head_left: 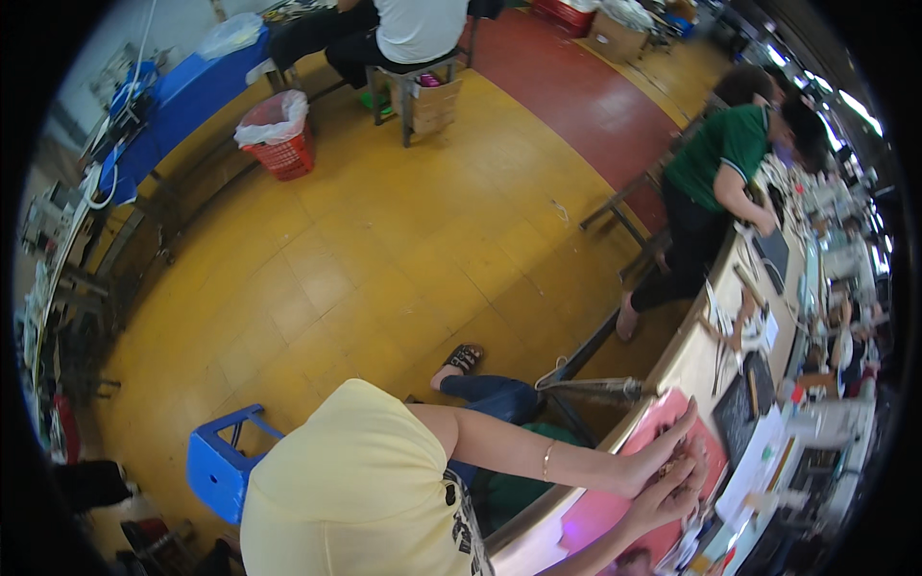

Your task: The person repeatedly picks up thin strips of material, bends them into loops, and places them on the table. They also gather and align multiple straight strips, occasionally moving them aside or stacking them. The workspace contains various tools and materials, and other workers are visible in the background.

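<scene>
My left arm, in a yellow sleeve with a thin bracelet, reaches across to the pink mat (600, 509) on the workbench. On that mat my left hand (663, 451) and my right hand (677, 488) meet. One finger of the left hand stretches out toward the far side; its other fingers bend in by the right hand. The fingers of my right hand are curled and closed. Small dark brown pieces (665, 468) show between the hands, too small and covered to name.
A black mat (735, 418) and white paper sheets (757, 466) lie just past my hands. Farther along the bench a person in green (715, 149) leans over it. Behind me are a blue stool (216, 470) and a red basket (283, 154) with a plastic liner.
</scene>
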